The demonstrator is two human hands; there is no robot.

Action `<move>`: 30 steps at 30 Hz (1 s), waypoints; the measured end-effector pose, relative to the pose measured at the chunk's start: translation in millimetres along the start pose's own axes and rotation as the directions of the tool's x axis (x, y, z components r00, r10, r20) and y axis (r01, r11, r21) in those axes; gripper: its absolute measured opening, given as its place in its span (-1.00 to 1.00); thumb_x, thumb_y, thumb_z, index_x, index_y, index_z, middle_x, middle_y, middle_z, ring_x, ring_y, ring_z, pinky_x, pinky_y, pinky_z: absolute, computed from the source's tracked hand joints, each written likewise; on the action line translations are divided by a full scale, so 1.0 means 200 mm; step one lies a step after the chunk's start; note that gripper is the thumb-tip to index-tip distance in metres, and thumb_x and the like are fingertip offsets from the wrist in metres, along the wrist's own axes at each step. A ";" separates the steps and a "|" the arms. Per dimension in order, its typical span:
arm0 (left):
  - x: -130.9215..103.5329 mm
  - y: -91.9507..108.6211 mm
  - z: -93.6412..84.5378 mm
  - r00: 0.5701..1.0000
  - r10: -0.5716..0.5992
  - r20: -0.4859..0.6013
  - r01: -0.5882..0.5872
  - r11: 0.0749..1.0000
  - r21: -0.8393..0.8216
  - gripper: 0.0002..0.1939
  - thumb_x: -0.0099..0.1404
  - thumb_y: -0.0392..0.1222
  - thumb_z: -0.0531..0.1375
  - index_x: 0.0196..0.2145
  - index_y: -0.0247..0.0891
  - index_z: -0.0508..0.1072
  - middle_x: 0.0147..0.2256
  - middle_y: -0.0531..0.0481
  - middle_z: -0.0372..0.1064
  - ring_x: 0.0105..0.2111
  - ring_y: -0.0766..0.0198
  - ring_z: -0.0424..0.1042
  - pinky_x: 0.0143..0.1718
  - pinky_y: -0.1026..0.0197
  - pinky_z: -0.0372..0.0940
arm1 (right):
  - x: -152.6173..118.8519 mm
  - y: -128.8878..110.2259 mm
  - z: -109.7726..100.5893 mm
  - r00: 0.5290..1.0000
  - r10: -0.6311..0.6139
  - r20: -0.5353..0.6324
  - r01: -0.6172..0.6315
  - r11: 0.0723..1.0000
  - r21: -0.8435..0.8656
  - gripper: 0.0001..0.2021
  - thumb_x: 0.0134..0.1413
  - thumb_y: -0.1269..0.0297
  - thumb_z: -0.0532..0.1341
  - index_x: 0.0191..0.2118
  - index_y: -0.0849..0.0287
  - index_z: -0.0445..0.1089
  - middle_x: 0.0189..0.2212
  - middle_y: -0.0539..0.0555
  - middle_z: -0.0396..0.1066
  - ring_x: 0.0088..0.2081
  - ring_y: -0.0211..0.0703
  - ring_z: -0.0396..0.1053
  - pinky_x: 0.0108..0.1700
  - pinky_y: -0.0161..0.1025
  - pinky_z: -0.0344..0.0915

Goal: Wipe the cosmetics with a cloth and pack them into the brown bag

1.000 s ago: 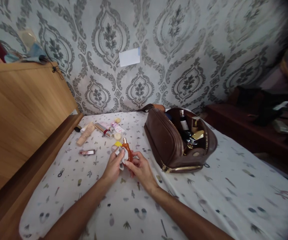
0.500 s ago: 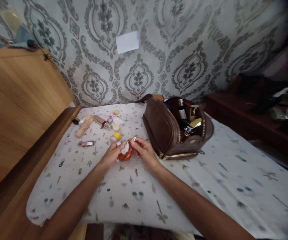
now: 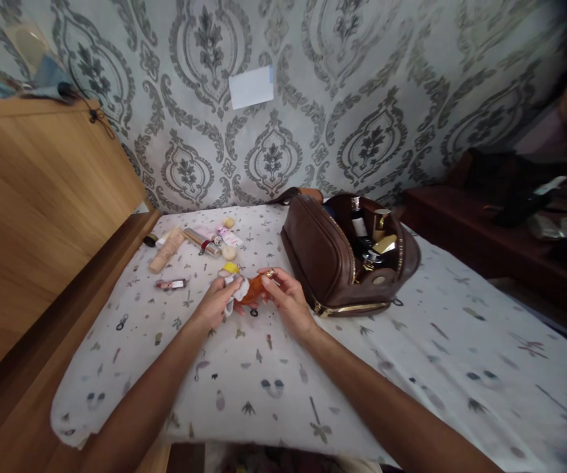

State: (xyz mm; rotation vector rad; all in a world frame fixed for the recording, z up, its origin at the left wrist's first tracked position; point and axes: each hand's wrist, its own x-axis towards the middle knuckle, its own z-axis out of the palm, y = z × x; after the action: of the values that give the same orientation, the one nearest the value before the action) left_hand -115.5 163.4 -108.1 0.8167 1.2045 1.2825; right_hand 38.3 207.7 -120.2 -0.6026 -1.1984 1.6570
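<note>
Between my hands is an amber-orange glass bottle (image 3: 253, 292) with a gold top, which looks like a perfume bottle. My right hand (image 3: 287, 301) grips it near the gold end, fingers closed round it. A crumpled white cloth (image 3: 236, 291) is pinched in my left hand (image 3: 214, 306) and pressed against the bottle's other end. Part of the bottle is covered by the cloth and fingers. Just beyond my left hand stands a small jar with a yellow lid (image 3: 230, 268), partly hidden. The open brown leather bag (image 3: 313, 246) sits right of my right hand, with several bottles inside.
Cosmetics lie at the back left: a beige tube (image 3: 166, 253), a silver-and-red tube (image 3: 203, 243), a pink-and-white tube (image 3: 230, 235) and a small lip gloss (image 3: 170, 284). A wooden cabinet (image 3: 46, 217) borders the left side. The patterned wall (image 3: 273, 154) rises behind the white printed cloth cover (image 3: 234, 394).
The bottle has turned, its gold end tilting to the right. My left hand has shifted slightly left and down with the cloth, which now wraps the bottle's left end.
</note>
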 end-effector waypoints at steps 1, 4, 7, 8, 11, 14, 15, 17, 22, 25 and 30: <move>0.01 -0.01 0.00 1.000 0.010 -0.019 -0.010 1.000 0.001 -0.49 -0.08 0.21 0.41 -0.37 -0.29 0.50 -0.50 -0.06 0.52 -0.60 0.19 0.51 -0.76 0.35 0.25 | 0.00 0.00 0.00 1.000 0.000 0.014 0.000 1.000 -0.005 -0.66 -0.02 0.01 0.37 -0.22 0.14 0.46 -0.41 -0.03 0.38 -0.49 -0.32 0.26 -0.42 -0.31 0.26; 0.03 -0.01 -0.01 0.999 0.024 -0.047 -0.024 1.000 0.011 -0.45 -0.05 0.25 0.37 -0.33 -0.31 0.49 -0.51 -0.04 0.50 -0.61 0.19 0.51 -0.78 0.35 0.22 | 0.00 0.00 0.00 0.999 -0.009 0.042 0.009 1.000 0.002 -0.66 -0.02 0.02 0.38 -0.22 0.14 0.46 -0.39 -0.03 0.40 -0.49 -0.32 0.30 -0.41 -0.31 0.29; 0.01 0.01 -0.01 0.998 0.048 -0.035 -0.047 0.999 0.028 -0.39 -0.01 0.26 0.35 -0.20 -0.32 0.48 -0.39 -0.08 0.53 -0.50 0.17 0.54 -0.70 0.31 0.32 | 0.01 0.01 -0.01 1.000 -0.025 -0.005 0.025 1.000 0.018 -0.66 -0.05 0.01 0.40 -0.25 0.14 0.43 -0.42 -0.04 0.41 -0.52 -0.31 0.33 -0.45 -0.31 0.32; 0.00 0.02 0.00 0.998 0.062 -0.025 -0.061 0.998 0.033 -0.38 -0.01 0.23 0.37 -0.16 -0.31 0.48 -0.34 -0.09 0.53 -0.45 0.18 0.54 -0.64 0.28 0.38 | 0.01 0.02 -0.02 0.999 -0.026 -0.034 0.027 0.999 0.020 -0.65 -0.06 0.01 0.40 -0.27 0.14 0.40 -0.45 -0.06 0.41 -0.53 -0.30 0.33 -0.48 -0.31 0.31; -0.03 0.03 0.00 0.993 0.105 0.051 -0.111 0.988 0.109 -0.33 -0.06 0.05 0.45 -0.04 -0.28 0.44 -0.27 -0.04 0.51 -0.39 0.23 0.50 -0.49 0.23 0.46 | 0.02 0.03 -0.02 0.996 -0.009 -0.084 0.012 0.999 0.033 -0.63 -0.06 -0.03 0.39 -0.33 0.12 0.32 -0.58 -0.10 0.39 -0.60 -0.28 0.33 -0.54 -0.33 0.28; -0.03 0.01 0.01 0.983 0.140 0.122 -0.164 0.964 0.210 -0.37 -0.01 0.02 0.43 -0.03 -0.31 0.42 -0.34 -0.03 0.48 -0.39 0.21 0.48 -0.54 0.27 0.41 | 0.02 0.03 -0.02 0.998 0.019 -0.067 -0.015 0.998 0.056 -0.60 -0.08 -0.05 0.40 -0.39 0.13 0.27 -0.64 -0.10 0.38 -0.64 -0.28 0.31 -0.57 -0.34 0.25; -0.03 0.00 0.01 0.981 0.152 0.121 -0.176 0.958 0.228 -0.41 0.03 0.07 0.40 -0.06 -0.32 0.43 -0.35 -0.03 0.47 -0.39 0.20 0.48 -0.58 0.29 0.38 | 0.02 0.03 -0.01 0.998 0.023 -0.063 -0.019 0.998 0.064 -0.59 -0.09 -0.05 0.40 -0.40 0.13 0.27 -0.63 -0.09 0.39 -0.63 -0.28 0.32 -0.57 -0.35 0.25; -0.02 -0.02 0.00 0.982 0.167 0.088 -0.184 0.952 0.244 -0.49 0.11 0.14 0.32 -0.14 -0.32 0.45 -0.37 -0.04 0.46 -0.41 0.20 0.49 -0.63 0.31 0.32 | 0.02 0.02 -0.01 0.998 0.030 -0.050 -0.025 0.996 0.087 -0.60 -0.11 -0.05 0.41 -0.34 0.14 0.33 -0.59 -0.07 0.41 -0.58 -0.28 0.34 -0.54 -0.35 0.26; 0.00 -0.04 -0.02 0.976 0.215 -0.024 -0.196 0.927 0.320 -0.54 0.21 0.21 0.21 -0.23 -0.29 0.45 -0.42 0.00 0.44 -0.50 0.23 0.46 -0.63 0.28 0.32 | 0.02 0.01 -0.01 1.000 0.029 0.006 -0.030 0.997 0.066 -0.59 -0.09 -0.03 0.40 -0.19 0.16 0.50 -0.51 -0.01 0.47 -0.49 -0.26 0.37 -0.44 -0.31 0.31; -0.01 -0.02 -0.02 0.946 0.308 -0.105 -0.245 0.886 0.394 -0.58 0.28 0.20 0.15 -0.32 -0.26 0.42 -0.44 0.02 0.41 -0.49 0.26 0.44 -0.47 0.23 0.38 | 0.02 0.03 -0.02 0.999 -0.015 -0.035 0.013 0.999 -0.034 -0.63 -0.07 -0.05 0.38 -0.31 0.17 0.51 -0.58 -0.02 0.43 -0.53 -0.25 0.36 -0.44 -0.29 0.32; -0.05 -0.01 0.00 0.804 0.595 0.020 -0.460 0.600 0.654 -0.72 0.36 -0.01 0.12 -0.10 -0.22 0.42 -0.12 -0.11 0.47 0.00 0.10 0.41 0.10 0.07 0.23 | 0.01 0.04 -0.01 0.997 -0.019 -0.078 0.011 0.995 -0.097 -0.65 -0.10 -0.05 0.39 -0.39 0.17 0.49 -0.62 -0.05 0.39 -0.59 -0.25 0.33 -0.51 -0.29 0.31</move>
State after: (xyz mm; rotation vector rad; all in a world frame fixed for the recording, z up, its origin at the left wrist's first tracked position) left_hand -113.2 153.3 -108.1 1.6876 1.6773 1.4641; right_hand 35.1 210.2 -126.9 -0.7115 -1.2274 1.5553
